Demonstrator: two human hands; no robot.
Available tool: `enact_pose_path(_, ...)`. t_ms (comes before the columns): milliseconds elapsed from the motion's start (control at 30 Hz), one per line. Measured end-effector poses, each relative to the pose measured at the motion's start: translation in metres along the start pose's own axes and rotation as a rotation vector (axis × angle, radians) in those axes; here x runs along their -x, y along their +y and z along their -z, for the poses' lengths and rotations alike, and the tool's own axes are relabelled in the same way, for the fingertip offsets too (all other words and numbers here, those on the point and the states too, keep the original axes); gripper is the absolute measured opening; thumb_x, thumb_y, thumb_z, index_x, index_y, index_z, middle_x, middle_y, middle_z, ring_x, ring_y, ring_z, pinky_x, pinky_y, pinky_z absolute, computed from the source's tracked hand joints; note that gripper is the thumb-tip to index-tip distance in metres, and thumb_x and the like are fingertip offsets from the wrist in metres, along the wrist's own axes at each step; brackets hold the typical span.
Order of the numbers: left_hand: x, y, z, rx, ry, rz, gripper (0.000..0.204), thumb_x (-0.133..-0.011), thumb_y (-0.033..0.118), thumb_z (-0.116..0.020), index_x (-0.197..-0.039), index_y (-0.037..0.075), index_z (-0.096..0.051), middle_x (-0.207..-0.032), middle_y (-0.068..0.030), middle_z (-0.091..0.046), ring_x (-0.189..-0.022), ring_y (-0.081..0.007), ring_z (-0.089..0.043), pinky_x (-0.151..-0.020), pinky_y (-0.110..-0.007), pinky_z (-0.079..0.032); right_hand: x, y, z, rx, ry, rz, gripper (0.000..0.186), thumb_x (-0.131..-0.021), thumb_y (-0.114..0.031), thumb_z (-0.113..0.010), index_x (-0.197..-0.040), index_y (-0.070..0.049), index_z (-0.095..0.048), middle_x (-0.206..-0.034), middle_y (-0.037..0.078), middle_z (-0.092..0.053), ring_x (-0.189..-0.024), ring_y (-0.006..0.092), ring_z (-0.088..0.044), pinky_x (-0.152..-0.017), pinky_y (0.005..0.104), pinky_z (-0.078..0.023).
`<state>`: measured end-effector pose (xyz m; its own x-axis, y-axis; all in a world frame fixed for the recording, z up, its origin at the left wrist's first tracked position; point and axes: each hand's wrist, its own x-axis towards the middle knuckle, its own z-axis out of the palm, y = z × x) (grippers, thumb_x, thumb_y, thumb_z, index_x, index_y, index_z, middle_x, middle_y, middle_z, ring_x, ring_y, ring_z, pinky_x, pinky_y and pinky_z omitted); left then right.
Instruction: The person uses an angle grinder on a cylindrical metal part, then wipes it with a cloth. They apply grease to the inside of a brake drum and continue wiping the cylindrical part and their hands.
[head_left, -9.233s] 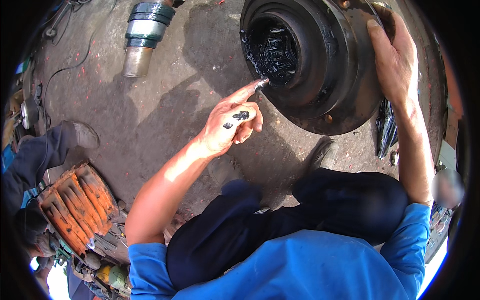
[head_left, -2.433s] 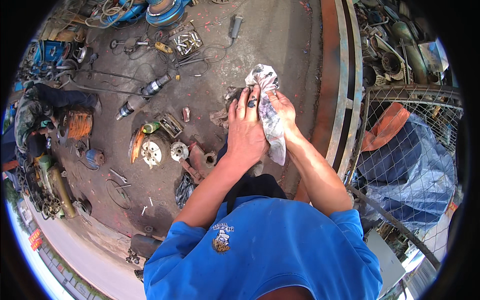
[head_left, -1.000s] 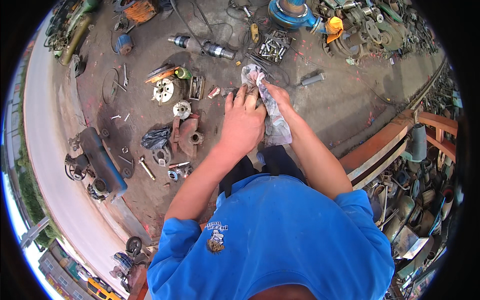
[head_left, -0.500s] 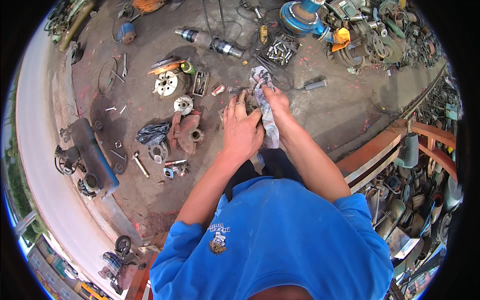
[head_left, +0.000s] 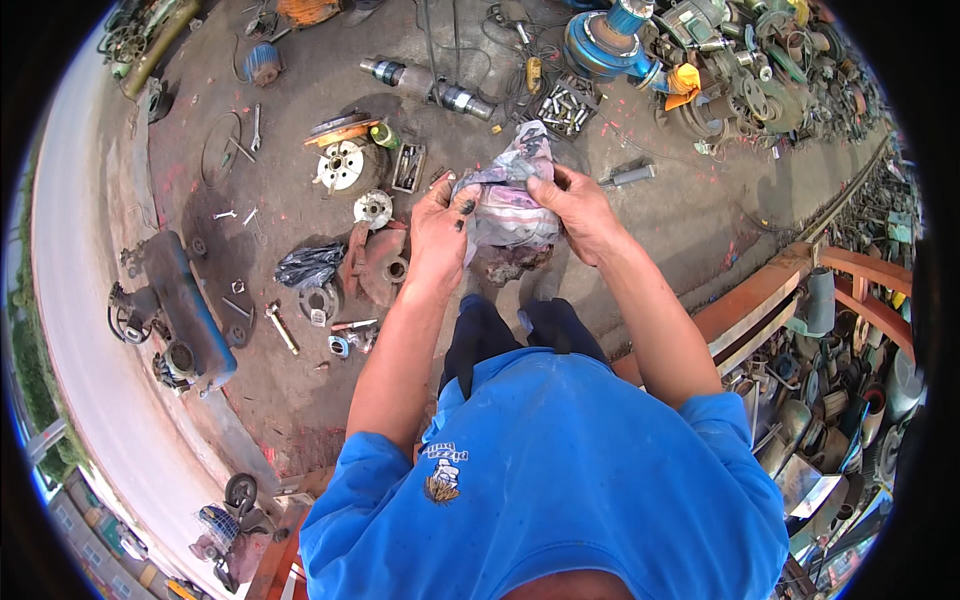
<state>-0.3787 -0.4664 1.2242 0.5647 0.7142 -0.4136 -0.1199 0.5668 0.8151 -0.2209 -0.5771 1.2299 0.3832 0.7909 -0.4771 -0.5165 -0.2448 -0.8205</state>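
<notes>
Hands at chest height: your left hand (head_left: 440, 232) and right hand (head_left: 578, 208) both clutch a crumpled grey-and-white cloth rag (head_left: 510, 195) between them, fingers closed on its folds. Below lie a white round metal flange (head_left: 341, 166) and a rusty red cast housing (head_left: 378, 265) on the oily ground.

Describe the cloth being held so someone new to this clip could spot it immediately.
Start at the blue shirt at the bottom and follow both forearms upward. The left hand and right hand meet around a crumpled rag. It is pale and stained, the only soft thing held above the metal parts on the ground.
</notes>
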Motion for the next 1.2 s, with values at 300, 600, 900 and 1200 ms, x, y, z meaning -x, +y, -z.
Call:
enact_pose_path(300,0.002,-0.009,0.03,-0.284,0.118,-0.083,0.018,-0.101,0.015,-0.062,-0.106,-0.002,-0.066,-0.097,-0.006,-0.071,-0.084,-0.0148,-0.064,-0.078,-0.03,-0.051,0.027,0.001,-0.007,0.399,0.056,0.172,0.036,-0.089,-0.018,-0.078,-0.113,0.007,-0.065,-0.1,0.008,-0.069,-0.09,0.0125,-0.06,-0.079,0.0303,-0.051)
enact_pose_path(600,0.055,-0.067,0.008,-0.473,-0.068,-0.152,0.052,-0.095,0.029,-0.068,-0.136,-0.001,-0.054,-0.129,-0.0187,-0.06,-0.117,-0.0291,-0.059,-0.099,-0.04,-0.046,0.048,0.044,-0.022,0.495,0.028,0.135,0.042,-0.094,-0.011,-0.063,-0.132,0.007,-0.057,-0.117,0.015,-0.069,-0.104,0.0185,-0.063,-0.093,0.0326,-0.05)
enact_pose_path(900,0.086,-0.06,-0.009,-0.308,-0.103,-0.083,0.035,-0.101,0.017,-0.055,-0.13,-0.002,-0.058,-0.111,-0.0067,-0.066,-0.099,-0.0136,-0.06,-0.09,-0.029,-0.047,0.076,0.083,-0.002,0.485,0.251,0.223,0.044,-0.097,-0.022,-0.06,-0.133,0.004,-0.056,-0.128,0.019,-0.062,-0.112,0.0265,-0.063,-0.098,0.0365,-0.048)
enact_pose_path(1200,0.107,-0.077,-0.043,-0.387,-0.416,-0.126,0.066,-0.099,0.039,-0.055,-0.149,-0.001,-0.039,-0.134,-0.0231,-0.058,-0.124,-0.0311,-0.056,-0.107,-0.04,-0.04,0.067,0.073,-0.017,-0.053,0.431,0.283,0.026,-0.1,-0.024,-0.051,-0.112,-0.003,-0.056,-0.094,0.004,-0.062,-0.081,0.0115,-0.054,-0.073,0.0295,-0.046)
